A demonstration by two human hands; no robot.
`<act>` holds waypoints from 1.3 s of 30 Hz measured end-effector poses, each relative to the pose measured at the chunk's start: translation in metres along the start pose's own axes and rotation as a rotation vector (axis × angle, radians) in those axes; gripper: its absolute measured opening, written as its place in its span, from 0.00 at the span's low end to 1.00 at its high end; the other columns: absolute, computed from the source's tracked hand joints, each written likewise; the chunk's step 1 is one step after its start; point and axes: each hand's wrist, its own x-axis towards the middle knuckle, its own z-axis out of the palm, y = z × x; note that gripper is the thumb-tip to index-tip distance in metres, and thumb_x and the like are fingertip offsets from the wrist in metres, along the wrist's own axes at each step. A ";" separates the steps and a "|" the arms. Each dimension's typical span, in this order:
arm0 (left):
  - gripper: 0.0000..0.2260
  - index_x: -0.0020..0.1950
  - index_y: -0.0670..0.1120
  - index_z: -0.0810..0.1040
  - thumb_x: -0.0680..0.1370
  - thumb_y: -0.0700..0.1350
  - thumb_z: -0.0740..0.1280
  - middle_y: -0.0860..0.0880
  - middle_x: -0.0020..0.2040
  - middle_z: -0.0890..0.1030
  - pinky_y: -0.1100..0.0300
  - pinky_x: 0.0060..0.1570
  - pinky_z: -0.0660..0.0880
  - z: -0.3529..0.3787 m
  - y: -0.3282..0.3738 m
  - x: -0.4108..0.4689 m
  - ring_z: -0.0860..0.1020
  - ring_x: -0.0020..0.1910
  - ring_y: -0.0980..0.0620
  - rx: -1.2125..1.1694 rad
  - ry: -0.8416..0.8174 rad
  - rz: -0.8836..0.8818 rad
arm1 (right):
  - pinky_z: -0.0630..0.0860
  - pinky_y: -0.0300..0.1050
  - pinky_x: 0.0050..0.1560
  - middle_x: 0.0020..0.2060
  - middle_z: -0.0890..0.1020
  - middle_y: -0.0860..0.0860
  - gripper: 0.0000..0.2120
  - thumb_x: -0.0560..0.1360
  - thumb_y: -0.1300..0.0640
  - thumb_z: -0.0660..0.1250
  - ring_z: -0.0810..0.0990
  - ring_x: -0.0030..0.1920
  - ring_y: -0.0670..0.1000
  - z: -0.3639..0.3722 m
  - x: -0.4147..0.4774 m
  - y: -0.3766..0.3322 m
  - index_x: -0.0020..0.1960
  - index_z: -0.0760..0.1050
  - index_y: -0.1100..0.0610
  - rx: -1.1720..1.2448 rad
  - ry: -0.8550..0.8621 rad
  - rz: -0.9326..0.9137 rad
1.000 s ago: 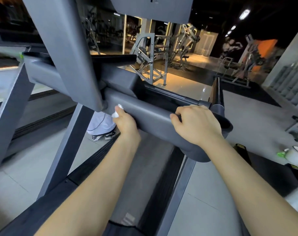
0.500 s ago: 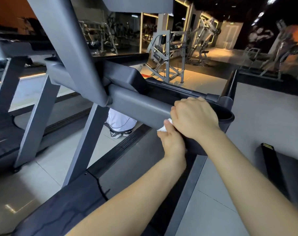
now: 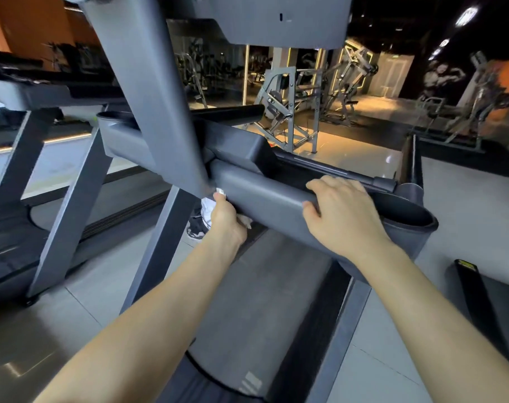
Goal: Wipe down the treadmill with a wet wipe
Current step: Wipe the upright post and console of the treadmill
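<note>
- The white wet wipe (image 3: 220,192) is bunched in the left hand (image 3: 226,221), pressed against the underside of the treadmill's grey console bar (image 3: 265,196), just beside the slanted upright (image 3: 148,91).
- The left hand's fingers are curled round the wipe; only small bits of it show above and, it seems, below the fist.
- The right hand (image 3: 342,216) grasps the same bar further right, fingers hooked over its top edge, thumb on the near face.
- A round cup holder (image 3: 413,225) sits at the bar's right end.
- The treadmill belt (image 3: 256,309) runs below the forearms.
- Another treadmill (image 3: 44,94) stands to the left; weight machines (image 3: 291,112) stand behind.
</note>
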 end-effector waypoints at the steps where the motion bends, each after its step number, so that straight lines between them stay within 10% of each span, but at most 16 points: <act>1: 0.13 0.54 0.48 0.77 0.85 0.56 0.62 0.50 0.49 0.84 0.57 0.42 0.82 -0.006 0.005 0.006 0.84 0.43 0.50 -0.030 -0.029 -0.015 | 0.70 0.54 0.62 0.55 0.81 0.53 0.15 0.80 0.52 0.61 0.78 0.57 0.57 0.005 0.005 -0.015 0.63 0.77 0.56 0.042 0.009 -0.021; 5: 0.10 0.53 0.46 0.78 0.85 0.51 0.63 0.47 0.56 0.84 0.50 0.64 0.78 -0.035 0.017 0.026 0.83 0.57 0.48 0.042 -0.209 -0.106 | 0.69 0.50 0.62 0.57 0.80 0.51 0.15 0.79 0.57 0.64 0.77 0.58 0.56 0.026 0.023 -0.074 0.65 0.78 0.57 0.209 0.028 -0.049; 12: 0.11 0.44 0.48 0.75 0.85 0.47 0.60 0.50 0.35 0.79 0.62 0.28 0.70 -0.087 0.090 0.110 0.76 0.29 0.52 0.376 -0.263 -0.188 | 0.74 0.47 0.49 0.50 0.83 0.48 0.08 0.79 0.59 0.64 0.79 0.52 0.52 0.063 0.056 -0.175 0.55 0.81 0.55 0.401 0.040 0.374; 22: 0.11 0.48 0.38 0.78 0.80 0.31 0.56 0.41 0.46 0.80 0.55 0.51 0.80 -0.099 0.130 0.140 0.78 0.44 0.46 0.110 -0.419 -0.458 | 0.81 0.55 0.52 0.40 0.85 0.51 0.14 0.77 0.64 0.62 0.84 0.43 0.52 0.078 0.096 -0.205 0.41 0.81 0.51 0.740 0.065 0.833; 25: 0.09 0.53 0.36 0.77 0.81 0.28 0.58 0.38 0.52 0.82 0.57 0.39 0.84 -0.100 0.146 0.157 0.81 0.46 0.44 0.194 -0.440 -0.422 | 0.80 0.51 0.51 0.40 0.85 0.53 0.13 0.79 0.66 0.60 0.83 0.40 0.50 0.076 0.104 -0.203 0.43 0.80 0.55 0.768 0.103 0.880; 29: 0.13 0.40 0.38 0.74 0.83 0.28 0.59 0.46 0.29 0.82 0.63 0.38 0.80 -0.098 0.183 0.181 0.80 0.35 0.51 0.327 -0.467 -0.320 | 0.81 0.52 0.52 0.38 0.86 0.53 0.09 0.77 0.66 0.63 0.84 0.39 0.49 0.078 0.111 -0.202 0.44 0.79 0.56 0.736 0.090 0.923; 32: 0.09 0.42 0.38 0.76 0.82 0.31 0.65 0.44 0.36 0.81 0.64 0.30 0.81 -0.105 0.199 0.203 0.81 0.25 0.54 0.300 -0.382 -0.273 | 0.82 0.58 0.54 0.37 0.85 0.53 0.09 0.76 0.66 0.63 0.83 0.41 0.52 0.082 0.111 -0.207 0.43 0.79 0.55 0.743 0.097 0.920; 36: 0.04 0.50 0.37 0.80 0.78 0.35 0.73 0.43 0.33 0.84 0.60 0.45 0.84 -0.105 0.204 0.208 0.84 0.40 0.46 0.181 -0.319 -0.133 | 0.73 0.41 0.42 0.38 0.79 0.45 0.06 0.77 0.66 0.64 0.78 0.41 0.51 0.074 0.103 -0.230 0.50 0.74 0.57 0.578 0.333 0.818; 39: 0.09 0.36 0.40 0.81 0.76 0.35 0.74 0.44 0.34 0.83 0.58 0.48 0.82 -0.094 0.196 0.180 0.82 0.38 0.49 0.360 -0.444 0.122 | 0.71 0.43 0.42 0.37 0.77 0.44 0.05 0.78 0.62 0.66 0.77 0.39 0.48 0.058 0.105 -0.242 0.51 0.71 0.55 0.596 0.544 0.707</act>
